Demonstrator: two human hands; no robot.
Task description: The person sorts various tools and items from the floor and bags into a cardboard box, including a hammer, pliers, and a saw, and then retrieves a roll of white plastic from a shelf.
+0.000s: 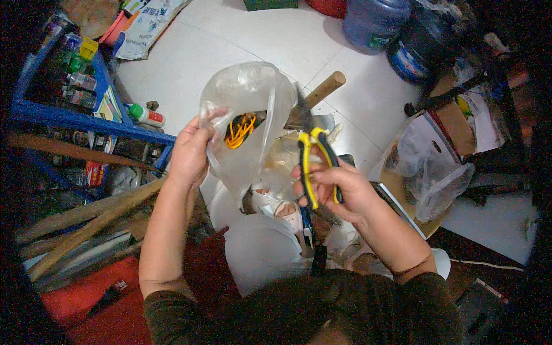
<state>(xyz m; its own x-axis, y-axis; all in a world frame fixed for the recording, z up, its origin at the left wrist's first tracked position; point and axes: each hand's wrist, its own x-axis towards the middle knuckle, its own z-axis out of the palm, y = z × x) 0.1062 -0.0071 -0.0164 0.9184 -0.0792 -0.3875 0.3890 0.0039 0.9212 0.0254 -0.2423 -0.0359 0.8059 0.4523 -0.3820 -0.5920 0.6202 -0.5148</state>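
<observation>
My left hand [192, 148] grips the left rim of a translucent plastic bag [241, 90], which hangs with its mouth facing up. Inside the bag, a bundle of orange cord [241, 130] shows beside darker contents that I cannot make out. To the right of the bag, my right hand [338, 187] holds pliers [307, 172] with yellow-and-black handles. Their handles are spread and the blurred dark jaws point away from me, near the bag's right edge. Beyond the jaws, a wooden handle [325, 90] sticks out over the tiled floor.
At left stands a blue metal rack [129, 129] with several bottles; a green-capped white bottle [147, 115] is at its edge. Wooden poles [99, 220] lie below it. Large water jugs [375, 23] stand at the far right. A cardboard box [396, 194] with plastic bags sits at right.
</observation>
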